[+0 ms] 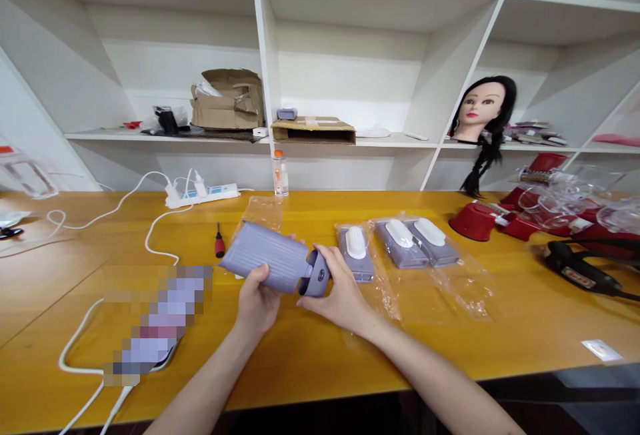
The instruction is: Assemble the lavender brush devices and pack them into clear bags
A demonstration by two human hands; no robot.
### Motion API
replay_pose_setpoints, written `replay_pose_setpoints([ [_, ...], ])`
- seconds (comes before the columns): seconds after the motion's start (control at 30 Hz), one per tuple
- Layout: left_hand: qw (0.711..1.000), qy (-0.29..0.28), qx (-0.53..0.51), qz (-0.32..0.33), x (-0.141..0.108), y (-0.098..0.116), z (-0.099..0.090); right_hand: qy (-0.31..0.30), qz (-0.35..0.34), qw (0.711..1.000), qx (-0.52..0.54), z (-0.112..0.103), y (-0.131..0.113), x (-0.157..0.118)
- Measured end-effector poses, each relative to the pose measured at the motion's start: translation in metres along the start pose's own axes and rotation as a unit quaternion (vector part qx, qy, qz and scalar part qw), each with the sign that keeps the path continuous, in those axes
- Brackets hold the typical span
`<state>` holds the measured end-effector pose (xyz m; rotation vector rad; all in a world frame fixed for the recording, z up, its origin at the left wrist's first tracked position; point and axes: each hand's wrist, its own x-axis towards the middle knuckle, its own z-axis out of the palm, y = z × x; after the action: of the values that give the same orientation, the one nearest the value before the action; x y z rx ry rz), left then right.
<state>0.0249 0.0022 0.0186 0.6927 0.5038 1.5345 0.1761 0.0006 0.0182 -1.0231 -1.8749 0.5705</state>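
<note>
Both my hands hold a ribbed lavender plastic device [263, 258] in the air above the yellow wooden table [520, 335]. My left hand [257, 305] supports its body from below. My right hand [337, 288] grips the dark grey end cap [317, 275] at its right end. A red-handled screwdriver [219, 241] lies beyond my left hand. Just right of my right hand are several similar lavender units with white oval parts, the nearest [355, 255] on a clear plastic bag [385, 288].
A white power strip [201, 195] with plugged-in white cables sits at the table's back edge, beside a plastic bottle [280, 175]. Red plastic parts [473, 221] and a black corded tool [580, 268] lie right. A pixelated patch [157, 321] covers something left. White shelves hold cardboard and a mannequin head [483, 111].
</note>
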Motion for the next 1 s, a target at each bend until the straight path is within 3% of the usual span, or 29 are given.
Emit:
replay_pose_setpoints([
  [0.2,1.000,-0.008,0.006,-0.006,0.001,-0.001,-0.002,-0.016,0.003,0.999,0.051,0.000,0.001,0.001],
  [0.63,1.000,-0.020,-0.008,-0.016,0.002,0.002,-0.003,0.001,-0.005,0.999,0.050,-0.003,-0.003,-0.002],
  [1.0,0.998,-0.003,0.008,-0.061,0.002,-0.001,-0.004,0.035,-0.033,0.998,-0.034,-0.005,-0.010,-0.003],
])
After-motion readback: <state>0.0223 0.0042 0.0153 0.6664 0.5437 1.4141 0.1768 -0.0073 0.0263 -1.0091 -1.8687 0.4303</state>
